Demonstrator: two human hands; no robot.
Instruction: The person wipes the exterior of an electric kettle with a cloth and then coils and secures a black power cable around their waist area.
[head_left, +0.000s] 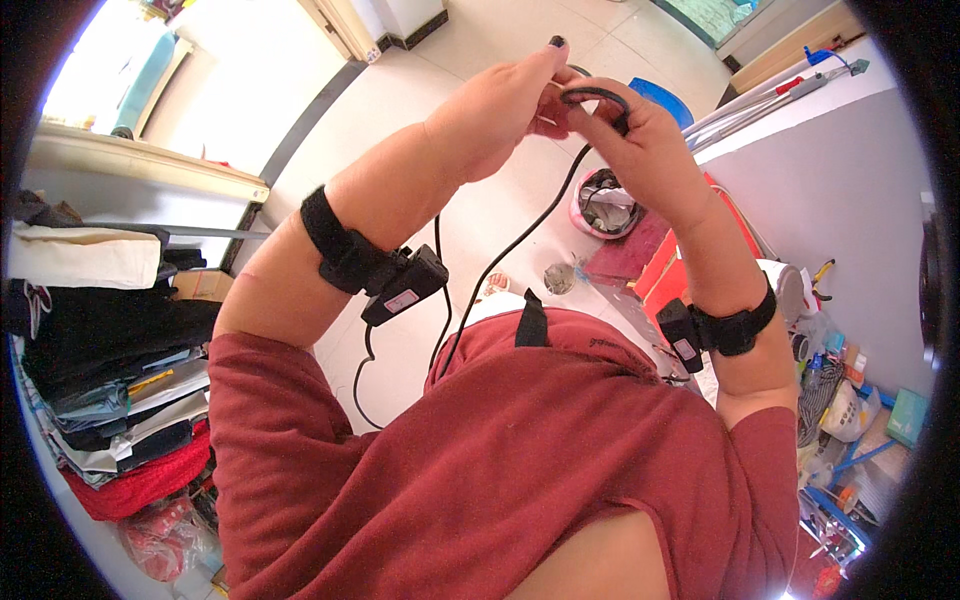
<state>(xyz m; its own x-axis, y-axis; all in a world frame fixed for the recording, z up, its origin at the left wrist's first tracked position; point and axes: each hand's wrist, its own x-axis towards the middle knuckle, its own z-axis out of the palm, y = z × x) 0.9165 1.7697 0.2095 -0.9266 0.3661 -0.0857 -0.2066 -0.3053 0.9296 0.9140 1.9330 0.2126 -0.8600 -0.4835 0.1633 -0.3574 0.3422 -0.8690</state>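
Both hands meet high in the view, in front of my body. A black cable (525, 232) runs up from my lap and bends into a loop between them. My right hand (637, 142) is closed on the cable, with the loop crossing its thumb and fingers. My left hand (510, 97) has its fingers curled at the loop's left end, and its thumb sticks up. The left fingertips are partly hidden. Strapped to my left forearm is a black device (405, 285) with a label; a similar device (681, 335) is strapped to the right one.
Folded clothes (112, 337) are piled on the left. A pink-rimmed waste bin (606, 204) stands on the tiled floor (390, 97) below my right hand. A blue plastic item (660, 101) lies beyond. Poles (780, 97) rest along the right ledge, above assorted clutter (840, 405).
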